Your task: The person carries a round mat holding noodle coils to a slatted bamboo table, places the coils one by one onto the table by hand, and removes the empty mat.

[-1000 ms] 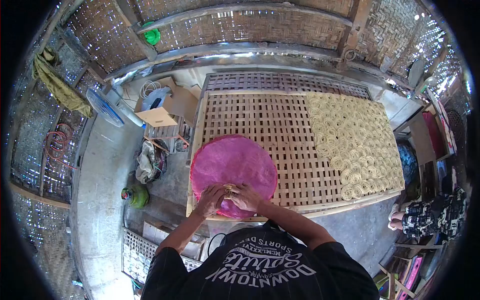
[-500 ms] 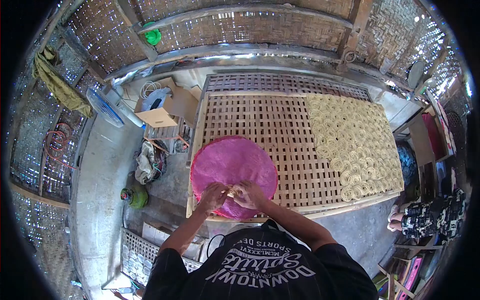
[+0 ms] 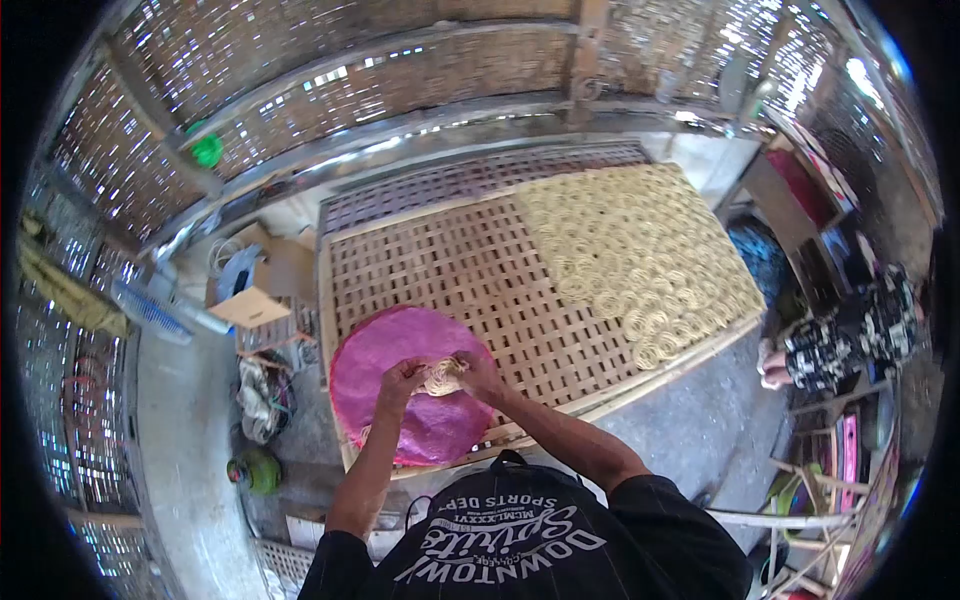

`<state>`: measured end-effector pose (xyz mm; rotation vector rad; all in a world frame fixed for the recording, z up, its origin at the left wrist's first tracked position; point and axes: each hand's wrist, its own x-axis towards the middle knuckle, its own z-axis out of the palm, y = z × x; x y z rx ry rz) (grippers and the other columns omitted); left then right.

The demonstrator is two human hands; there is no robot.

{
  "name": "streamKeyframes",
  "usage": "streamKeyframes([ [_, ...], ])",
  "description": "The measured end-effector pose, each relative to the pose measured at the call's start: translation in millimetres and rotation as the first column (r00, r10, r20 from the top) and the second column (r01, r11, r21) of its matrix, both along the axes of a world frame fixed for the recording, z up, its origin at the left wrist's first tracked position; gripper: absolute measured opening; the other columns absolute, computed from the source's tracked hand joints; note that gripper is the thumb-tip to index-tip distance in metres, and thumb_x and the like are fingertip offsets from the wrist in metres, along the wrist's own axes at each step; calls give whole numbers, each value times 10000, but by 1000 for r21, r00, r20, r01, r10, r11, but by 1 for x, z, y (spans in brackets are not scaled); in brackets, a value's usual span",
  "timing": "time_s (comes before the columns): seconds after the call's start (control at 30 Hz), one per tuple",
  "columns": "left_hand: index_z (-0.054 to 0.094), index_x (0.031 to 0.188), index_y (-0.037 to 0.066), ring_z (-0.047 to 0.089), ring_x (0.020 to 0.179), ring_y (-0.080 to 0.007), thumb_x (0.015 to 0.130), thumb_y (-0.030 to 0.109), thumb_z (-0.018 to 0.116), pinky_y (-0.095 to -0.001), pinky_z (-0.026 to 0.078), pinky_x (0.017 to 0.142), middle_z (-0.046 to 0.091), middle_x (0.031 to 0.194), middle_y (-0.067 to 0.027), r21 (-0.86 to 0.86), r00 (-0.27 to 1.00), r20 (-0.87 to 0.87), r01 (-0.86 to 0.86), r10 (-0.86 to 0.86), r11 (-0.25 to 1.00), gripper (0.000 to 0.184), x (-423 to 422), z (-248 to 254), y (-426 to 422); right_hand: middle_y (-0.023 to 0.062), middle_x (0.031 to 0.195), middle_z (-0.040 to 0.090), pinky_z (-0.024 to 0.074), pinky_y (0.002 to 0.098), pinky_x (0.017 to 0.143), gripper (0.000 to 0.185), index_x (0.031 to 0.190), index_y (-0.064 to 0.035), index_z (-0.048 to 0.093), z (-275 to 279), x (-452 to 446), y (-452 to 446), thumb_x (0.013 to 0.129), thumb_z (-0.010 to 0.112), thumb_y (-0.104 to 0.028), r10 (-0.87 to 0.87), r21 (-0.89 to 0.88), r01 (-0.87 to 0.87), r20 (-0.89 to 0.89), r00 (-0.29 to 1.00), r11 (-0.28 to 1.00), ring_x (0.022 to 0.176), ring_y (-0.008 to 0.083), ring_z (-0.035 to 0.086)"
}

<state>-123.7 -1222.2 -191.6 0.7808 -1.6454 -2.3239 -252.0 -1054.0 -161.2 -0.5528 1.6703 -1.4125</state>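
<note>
A small coil of pale yellow noodles (image 3: 442, 377) is held between my two hands above a round, pink-covered surface (image 3: 400, 335). My left hand (image 3: 402, 377) pinches its left side with bent fingers. On the right side, my right hand (image 3: 477, 377) is closed around the coil's edge. The pink round rests on the near left corner of a slatted, woven bamboo rack (image 3: 430, 260). Many similar noodle nests (image 3: 640, 240) lie in close rows over the rack's right part. A few loose strands (image 3: 364, 433) show at the pink round's lower left rim.
An open cardboard box (image 3: 275, 275) stands left of the rack, with a fan (image 3: 150, 310) beside it. A green gas cylinder (image 3: 255, 470) is on the floor at lower left. At the right, a person in patterned clothes (image 3: 850, 345) is close to the rack's corner.
The view has turned, so the rack and pink round sit further left and tilted. My hands have moved slightly apart, and more of the noodle coil shows between them.
</note>
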Motion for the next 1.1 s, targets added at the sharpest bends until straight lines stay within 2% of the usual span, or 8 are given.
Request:
streamKeyframes([
  [0.03,672,1094,0,643,865,-143,826,51,712,-264,542,770,679,982,-75,-24,999,15,41,-41,999,276,-17,-3,6,128,992,669,554,316,696,304,1125,19,613,11,-8,9,881,622,-163,-69,-48,77,159,985,996,863,205,666],
  [0.27,669,1003,10,621,748,-112,778,-10,720,-274,545,651,636,807,-22,-91,991,43,127,-124,988,232,-162,-5,101,102,1014,667,578,306,663,306,1148,32,607,-16,-100,96,861,620,-74,-442,-83,467,213,871,880,840,183,670],
  [0.37,674,967,11,628,738,-110,777,1,718,-284,538,663,661,810,-22,-345,990,-64,95,-125,934,196,-214,-20,146,100,958,685,564,298,577,355,1170,23,623,-31,-136,131,825,643,-58,-569,-7,569,-10,822,822,815,181,675],
  [0.47,684,944,37,658,731,-146,774,32,710,-305,536,690,696,826,-36,-423,997,21,75,-73,903,172,-247,-6,183,129,954,692,555,313,564,370,1164,9,642,-35,-165,166,815,678,-111,-513,154,582,-332,791,798,801,165,676],
  [0.57,698,958,77,685,764,-213,774,65,696,-321,540,709,710,842,-71,-661,995,80,102,-66,744,184,-273,-14,200,186,1015,694,563,378,685,386,1152,-1,653,-42,-185,176,809,691,-172,-464,232,671,-564,683,705,845,238,693],
  [0.6,698,980,103,686,824,-259,797,97,671,-363,541,737,708,880,-81,-659,993,82,117,-83,743,185,-279,-11,202,229,1104,670,532,435,819,411,1164,-5,649,-38,-188,179,826,667,-238,-347,226,658,-704,620,718,941,337,676],
  [0.87,658,1019,102,662,864,-292,827,117,660,-406,535,750,675,952,-97,-801,963,250,262,-96,538,192,-294,-11,204,196,1091,608,519,484,831,336,1118,-76,647,-31,-205,174,872,615,-303,-82,365,561,-782,618,743,967,399,629],
  [1.1,637,1079,102,660,863,-292,815,193,714,-411,529,749,649,958,-93,-817,981,160,193,-107,544,289,-255,12,191,181,1015,586,513,453,763,280,1115,-54,594,-31,-194,176,886,621,-214,-357,96,682,-795,491,725,882,356,625],
])
